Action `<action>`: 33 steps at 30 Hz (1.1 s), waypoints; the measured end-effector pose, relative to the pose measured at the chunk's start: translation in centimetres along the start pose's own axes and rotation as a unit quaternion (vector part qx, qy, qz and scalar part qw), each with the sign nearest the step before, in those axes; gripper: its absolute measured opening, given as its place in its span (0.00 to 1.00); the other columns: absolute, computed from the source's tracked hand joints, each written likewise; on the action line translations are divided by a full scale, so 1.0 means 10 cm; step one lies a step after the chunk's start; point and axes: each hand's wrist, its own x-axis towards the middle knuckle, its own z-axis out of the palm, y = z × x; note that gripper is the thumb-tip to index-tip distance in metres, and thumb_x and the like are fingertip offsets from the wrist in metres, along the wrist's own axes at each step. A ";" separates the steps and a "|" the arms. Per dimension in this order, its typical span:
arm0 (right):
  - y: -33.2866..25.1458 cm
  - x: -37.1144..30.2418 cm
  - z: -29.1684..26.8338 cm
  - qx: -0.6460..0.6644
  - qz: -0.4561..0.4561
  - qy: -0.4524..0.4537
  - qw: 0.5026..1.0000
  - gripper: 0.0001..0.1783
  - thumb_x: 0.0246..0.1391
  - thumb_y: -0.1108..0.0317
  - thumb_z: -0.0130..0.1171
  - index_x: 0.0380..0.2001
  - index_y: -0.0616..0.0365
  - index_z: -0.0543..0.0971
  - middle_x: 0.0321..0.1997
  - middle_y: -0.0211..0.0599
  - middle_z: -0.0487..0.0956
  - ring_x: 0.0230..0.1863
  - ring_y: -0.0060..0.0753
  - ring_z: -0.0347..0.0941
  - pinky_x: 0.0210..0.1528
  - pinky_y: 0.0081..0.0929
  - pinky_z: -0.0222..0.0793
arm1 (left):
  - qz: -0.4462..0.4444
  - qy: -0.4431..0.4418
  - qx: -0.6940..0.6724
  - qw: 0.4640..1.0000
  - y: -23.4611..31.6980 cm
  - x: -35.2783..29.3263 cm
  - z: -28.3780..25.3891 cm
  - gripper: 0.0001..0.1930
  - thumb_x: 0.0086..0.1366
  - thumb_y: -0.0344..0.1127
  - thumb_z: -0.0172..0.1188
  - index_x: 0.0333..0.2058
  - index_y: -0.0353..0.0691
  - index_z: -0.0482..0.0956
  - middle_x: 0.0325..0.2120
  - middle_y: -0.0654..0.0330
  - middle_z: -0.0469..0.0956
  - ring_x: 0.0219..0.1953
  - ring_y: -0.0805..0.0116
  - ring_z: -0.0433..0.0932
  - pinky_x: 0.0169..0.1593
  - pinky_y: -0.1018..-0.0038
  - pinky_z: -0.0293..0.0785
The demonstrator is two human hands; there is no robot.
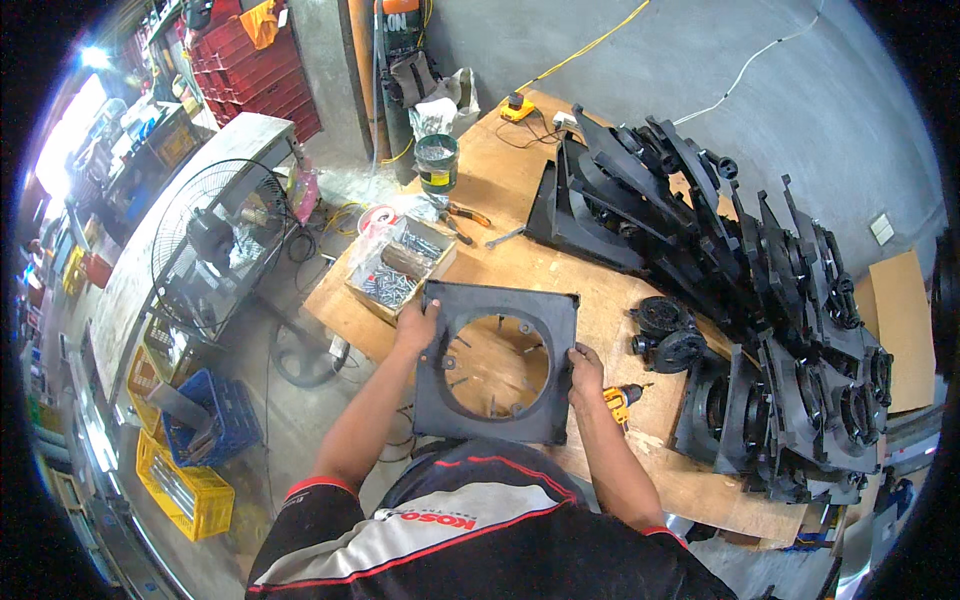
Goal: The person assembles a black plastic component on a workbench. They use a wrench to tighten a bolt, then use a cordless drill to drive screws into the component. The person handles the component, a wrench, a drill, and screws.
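Black frame (505,302): matte, square, round-holed | sat between left hand (415,328) and right hand (587,375) | both grasped its edges

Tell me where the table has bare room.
Bare table lies between the frame and round parts, and between bucket and stack. Crowded: the right side, under the stack, and around the tools and screw box.

Shows a grey wall (850,130) behind a wooden worktable (520,262); stretches leftward over a grey floor (300,415) to a long, pale-topped bench (243,138); glows with white light (75,130) at upper left.
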 end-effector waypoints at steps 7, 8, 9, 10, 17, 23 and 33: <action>0.31 0.15 -0.22 0.006 0.001 0.029 1.000 0.22 0.55 0.80 0.52 0.55 0.65 0.71 0.33 0.42 0.81 0.30 0.33 0.77 0.33 0.30 0.75 | 0.021 -0.079 0.011 0.997 0.02 0.31 0.32 0.22 0.67 0.47 0.56 0.41 0.28 0.79 0.40 0.33 0.79 0.47 0.36 0.77 0.52 0.52 0.72; 0.35 0.16 -0.27 0.000 -0.001 0.029 1.000 0.22 0.55 0.79 0.53 0.55 0.65 0.72 0.34 0.42 0.80 0.31 0.32 0.76 0.33 0.29 0.74 | 0.023 -0.084 0.008 0.996 0.06 0.31 0.35 0.22 0.67 0.47 0.55 0.42 0.28 0.79 0.40 0.33 0.79 0.47 0.36 0.77 0.52 0.53 0.72; 0.39 0.17 -0.32 -0.006 -0.003 0.029 1.000 0.23 0.54 0.78 0.54 0.55 0.65 0.73 0.35 0.42 0.80 0.32 0.30 0.76 0.34 0.28 0.73 | 0.025 -0.089 0.006 0.996 0.09 0.31 0.38 0.22 0.67 0.47 0.55 0.42 0.28 0.79 0.40 0.33 0.79 0.47 0.36 0.77 0.52 0.53 0.72; 0.41 0.14 -0.35 -0.011 -0.002 0.030 0.999 0.23 0.54 0.77 0.55 0.55 0.64 0.74 0.36 0.41 0.79 0.33 0.29 0.75 0.35 0.28 0.71 | 0.026 -0.095 0.006 0.995 0.13 0.31 0.38 0.22 0.68 0.47 0.55 0.42 0.29 0.79 0.40 0.34 0.79 0.47 0.37 0.77 0.51 0.53 0.72; 0.02 0.11 -0.18 -0.176 -0.132 0.050 0.974 0.22 0.55 0.74 0.57 0.55 0.62 0.76 0.38 0.44 0.81 0.37 0.32 0.76 0.41 0.27 0.71 | -0.001 -0.106 -0.128 0.986 -0.01 0.37 0.24 0.19 0.69 0.43 0.56 0.43 0.28 0.79 0.36 0.43 0.82 0.41 0.49 0.80 0.49 0.61 0.73; -1.03 0.54 0.56 -0.339 -0.199 -0.083 0.916 0.20 0.52 0.71 0.60 0.50 0.62 0.80 0.43 0.50 0.83 0.45 0.46 0.79 0.50 0.35 0.72 | -0.132 -0.036 -0.409 0.902 -0.29 -0.13 0.02 0.25 0.70 0.37 0.57 0.60 0.31 0.62 0.51 0.48 0.74 0.45 0.62 0.77 0.48 0.64 0.74; -1.45 1.16 1.80 -0.516 -0.303 -0.394 0.698 0.20 0.49 0.73 0.60 0.48 0.56 0.83 0.47 0.43 0.84 0.49 0.39 0.80 0.54 0.31 0.73 | -0.143 -0.477 -0.354 0.792 -0.81 -1.46 -0.10 0.24 0.70 0.52 0.54 0.52 0.37 0.78 0.47 0.55 0.80 0.49 0.61 0.77 0.53 0.65 0.72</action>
